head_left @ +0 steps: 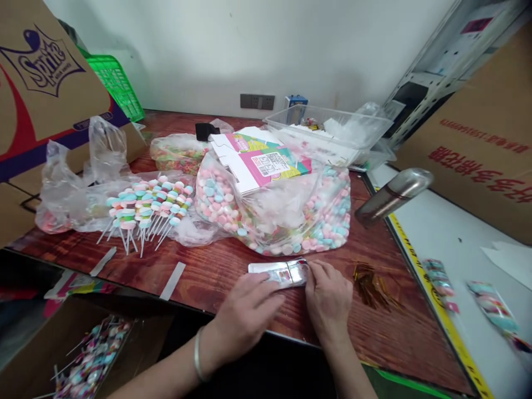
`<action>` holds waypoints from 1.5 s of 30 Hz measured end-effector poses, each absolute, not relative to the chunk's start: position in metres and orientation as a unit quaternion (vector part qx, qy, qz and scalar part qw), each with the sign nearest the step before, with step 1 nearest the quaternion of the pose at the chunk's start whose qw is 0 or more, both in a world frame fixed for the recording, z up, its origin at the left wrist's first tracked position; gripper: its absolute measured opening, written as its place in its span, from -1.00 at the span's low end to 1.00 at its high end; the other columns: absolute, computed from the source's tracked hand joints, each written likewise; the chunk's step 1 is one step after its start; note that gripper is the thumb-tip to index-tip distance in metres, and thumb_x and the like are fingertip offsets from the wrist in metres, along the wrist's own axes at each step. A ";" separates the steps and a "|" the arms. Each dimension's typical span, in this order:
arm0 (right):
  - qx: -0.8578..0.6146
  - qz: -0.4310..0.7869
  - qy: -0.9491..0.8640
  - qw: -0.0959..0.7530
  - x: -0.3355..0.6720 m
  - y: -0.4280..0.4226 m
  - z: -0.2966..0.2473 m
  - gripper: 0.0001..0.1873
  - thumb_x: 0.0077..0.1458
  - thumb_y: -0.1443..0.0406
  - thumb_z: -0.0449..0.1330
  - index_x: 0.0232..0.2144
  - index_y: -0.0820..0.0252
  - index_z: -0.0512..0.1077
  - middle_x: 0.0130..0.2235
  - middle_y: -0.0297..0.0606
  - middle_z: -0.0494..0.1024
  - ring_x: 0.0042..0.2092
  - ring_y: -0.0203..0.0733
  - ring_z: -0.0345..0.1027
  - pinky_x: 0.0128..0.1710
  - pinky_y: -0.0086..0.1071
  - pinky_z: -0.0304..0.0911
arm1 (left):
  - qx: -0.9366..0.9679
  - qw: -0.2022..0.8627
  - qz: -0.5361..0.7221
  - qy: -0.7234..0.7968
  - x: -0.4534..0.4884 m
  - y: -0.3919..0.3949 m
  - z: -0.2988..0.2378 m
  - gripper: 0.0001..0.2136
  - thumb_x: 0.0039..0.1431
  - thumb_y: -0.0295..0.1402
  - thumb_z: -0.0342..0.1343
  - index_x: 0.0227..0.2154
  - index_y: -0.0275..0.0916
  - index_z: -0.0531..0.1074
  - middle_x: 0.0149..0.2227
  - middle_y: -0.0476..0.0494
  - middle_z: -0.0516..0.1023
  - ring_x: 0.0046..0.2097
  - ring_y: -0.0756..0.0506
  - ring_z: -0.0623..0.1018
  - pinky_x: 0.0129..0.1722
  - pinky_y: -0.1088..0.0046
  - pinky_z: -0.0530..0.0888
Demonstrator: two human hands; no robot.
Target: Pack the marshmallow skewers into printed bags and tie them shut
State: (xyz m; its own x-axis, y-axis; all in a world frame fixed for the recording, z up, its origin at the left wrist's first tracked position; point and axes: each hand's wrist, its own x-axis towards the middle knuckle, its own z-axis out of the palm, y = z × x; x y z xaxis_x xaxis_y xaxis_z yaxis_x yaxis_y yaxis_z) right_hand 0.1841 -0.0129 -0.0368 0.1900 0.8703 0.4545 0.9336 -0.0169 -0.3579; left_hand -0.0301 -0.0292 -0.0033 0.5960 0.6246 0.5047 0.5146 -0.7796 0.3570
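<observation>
A small stack of shiny silver packaging bags (293,272) lies on the table in front of me, with a dark band across it. My right hand (330,296) has its curled fingers closed on the right end of the stack, where a bit of red and blue shows. My left hand (249,307) rests with fingers apart over the near left part of the stack, touching it. Beyond the hands is a large clear bag of pastel marshmallow candies (328,221). Several candy skewers on white sticks (145,202) lie to the left. Gold twist ties (374,285) are right of my right hand.
Printed cardboard sheets (266,160) lie on the candy bag. A steel flask (394,197) stands at the right, near a clear plastic bin (324,136). Tape strips (172,281) stick to the table's front edge. Below left, a carton (143,343) holds wrapped skewers. Filled packs (492,307) lie far right.
</observation>
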 end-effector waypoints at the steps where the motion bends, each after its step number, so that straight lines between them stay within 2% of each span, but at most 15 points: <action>1: -0.694 -0.090 -0.651 0.294 0.184 -0.016 -0.034 -0.80 0.19 0.31 0.09 -0.25 0.18 0.51 -0.17 -0.10 0.60 -0.21 -0.08 0.39 -0.23 -0.24 0.09 | 0.902 0.089 0.281 0.315 -0.015 -0.025 -0.007 -0.69 0.21 -0.52 0.05 0.01 -0.20 0.39 0.09 -0.21 0.46 0.19 -0.22 0.34 0.18 0.13 0.30; 3: -0.647 -0.177 -0.687 0.280 0.182 -0.022 -0.030 -0.79 0.18 0.39 0.10 -0.17 0.21 0.49 -0.07 -0.06 0.59 -0.13 -0.04 0.39 -0.13 -0.17 0.09 | 0.895 0.104 0.241 0.360 0.006 -0.017 -0.017 -0.61 0.21 -0.51 0.03 0.10 -0.20 0.31 0.16 -0.24 0.39 0.23 -0.27 0.29 0.17 0.03 0.28; 6: -0.578 -0.245 -0.727 0.278 0.180 -0.027 -0.028 -0.78 0.19 0.43 0.10 -0.13 0.21 0.45 -0.07 -0.06 0.58 -0.10 -0.04 0.38 -0.10 -0.16 0.11 | 0.858 0.163 0.231 0.429 0.017 -0.007 -0.028 -0.47 0.16 -0.51 0.08 0.21 -0.23 0.18 0.14 -0.28 0.40 0.16 -0.26 0.35 0.12 0.04 0.33; 10: -0.601 -0.153 -0.713 0.326 0.179 -0.023 -0.036 -0.78 0.24 0.37 0.05 -0.09 0.23 0.41 -0.24 -0.11 0.58 -0.24 -0.13 0.41 -0.23 -0.28 0.21 | 0.837 0.210 0.244 0.443 0.016 -0.002 -0.029 -0.43 0.12 -0.50 0.14 0.20 -0.19 0.17 0.10 -0.22 0.44 0.11 -0.22 0.39 0.11 0.09 0.34; 13: -0.662 -0.062 -0.658 0.355 0.181 -0.016 -0.042 -0.73 0.26 0.26 0.01 -0.08 0.27 0.37 -0.28 -0.14 0.56 -0.31 -0.15 0.43 -0.34 -0.34 0.26 | 0.833 0.220 0.252 0.441 0.015 -0.002 -0.027 -0.44 0.13 -0.47 0.16 0.20 -0.19 0.18 0.10 -0.22 0.44 0.11 -0.22 0.39 0.11 0.09 0.33; 19: -0.670 -0.085 -0.662 0.324 0.186 -0.014 -0.043 -0.73 0.27 0.28 0.00 -0.34 0.22 0.47 -0.44 -0.21 0.58 -0.44 -0.17 0.41 -0.39 -0.35 0.18 | 0.832 0.222 0.246 0.444 0.014 -0.001 -0.029 -0.43 0.11 -0.44 0.19 0.19 -0.18 0.20 0.10 -0.20 0.44 0.10 -0.21 0.38 0.12 0.12 0.31; 24: -0.631 -0.213 -0.693 0.276 0.193 -0.015 -0.038 -0.76 0.22 0.38 0.07 -0.14 0.33 0.49 -0.14 -0.05 0.63 -0.23 -0.09 0.51 -0.20 -0.27 0.22 | 0.833 0.225 0.238 0.447 0.016 -0.002 -0.028 -0.40 0.09 -0.46 0.21 0.20 -0.17 0.18 0.10 -0.21 0.44 0.09 -0.22 0.39 0.11 0.13 0.31; 27: -0.608 -0.284 -0.682 0.290 0.200 -0.019 -0.024 -0.72 0.20 0.42 0.10 -0.06 0.35 0.47 -0.07 -0.05 0.61 -0.16 -0.10 0.53 -0.11 -0.27 0.26 | 0.830 0.228 0.228 0.454 0.017 -0.001 -0.026 -0.38 0.06 -0.48 0.23 0.20 -0.20 0.19 0.09 -0.23 0.45 0.09 -0.23 0.39 0.10 0.13 0.31; 31: -0.657 -0.310 -0.588 0.357 0.201 -0.030 0.009 -0.71 0.18 0.35 0.20 -0.05 0.25 0.51 -0.17 -0.14 0.66 -0.30 -0.13 0.57 -0.33 -0.38 0.30 | 0.814 0.261 0.237 0.462 0.016 -0.001 -0.022 -0.41 0.02 -0.54 0.23 0.16 -0.24 0.27 0.07 -0.27 0.46 0.08 -0.26 0.39 0.10 0.09 0.28; 33: -0.694 -0.260 -0.535 0.405 0.195 -0.035 0.024 -0.75 0.19 0.28 0.21 -0.10 0.22 0.56 -0.26 -0.17 0.68 -0.37 -0.14 0.56 -0.40 -0.40 0.28 | 0.789 0.312 0.271 0.455 0.017 -0.006 -0.017 -0.52 0.02 -0.56 0.21 0.05 -0.23 0.39 0.07 -0.29 0.45 0.10 -0.29 0.36 0.13 0.06 0.23; 35: -0.714 -0.164 -0.508 0.452 0.185 -0.040 0.034 -0.74 0.22 0.23 0.17 -0.14 0.21 0.58 -0.29 -0.18 0.68 -0.35 -0.13 0.57 -0.36 -0.40 0.32 | 0.734 0.445 0.313 0.407 0.024 -0.016 -0.009 -0.60 -0.03 -0.52 0.27 -0.07 -0.20 0.49 0.03 -0.27 0.48 0.11 -0.31 0.36 0.15 0.05 0.21; 37: -0.713 -0.087 -0.505 0.478 0.176 -0.044 0.036 -0.72 0.24 0.21 0.14 -0.14 0.20 0.58 -0.27 -0.19 0.67 -0.30 -0.14 0.57 -0.31 -0.42 0.34 | 0.657 0.596 0.328 0.326 0.035 -0.027 0.001 -0.57 -0.09 -0.41 0.34 -0.07 -0.17 0.50 -0.06 -0.24 0.53 0.05 -0.29 0.43 0.09 0.11 0.30; 39: -0.708 -0.079 -0.517 0.475 0.168 -0.049 0.033 -0.73 0.24 0.21 0.14 -0.13 0.20 0.57 -0.25 -0.20 0.67 -0.31 -0.15 0.57 -0.33 -0.43 0.34 | 0.545 0.712 0.344 0.278 0.049 -0.034 0.011 -0.51 -0.09 -0.32 0.36 -0.02 -0.17 0.46 -0.13 -0.22 0.56 -0.06 -0.23 0.51 -0.02 0.20 0.40; 42: -0.690 -0.112 -0.546 0.461 0.162 -0.057 0.026 -0.75 0.20 0.25 0.18 -0.13 0.21 0.57 -0.23 -0.17 0.67 -0.33 -0.17 0.57 -0.33 -0.44 0.34 | 0.341 0.765 0.460 0.296 0.064 -0.031 0.025 -0.71 0.04 -0.28 0.28 -0.16 -0.25 0.51 -0.19 -0.20 0.56 -0.13 -0.13 0.53 -0.03 0.30 0.41; 45: -0.690 -0.018 -0.539 0.483 0.165 -0.063 0.025 -0.76 0.19 0.23 0.18 -0.15 0.20 0.56 -0.22 -0.18 0.66 -0.27 -0.16 0.56 -0.24 -0.42 0.37 | 0.231 0.741 0.540 0.326 0.064 -0.020 0.031 -0.85 0.03 -0.35 0.28 -0.33 -0.27 0.51 -0.30 -0.11 0.55 -0.22 -0.05 0.52 -0.08 0.38 0.42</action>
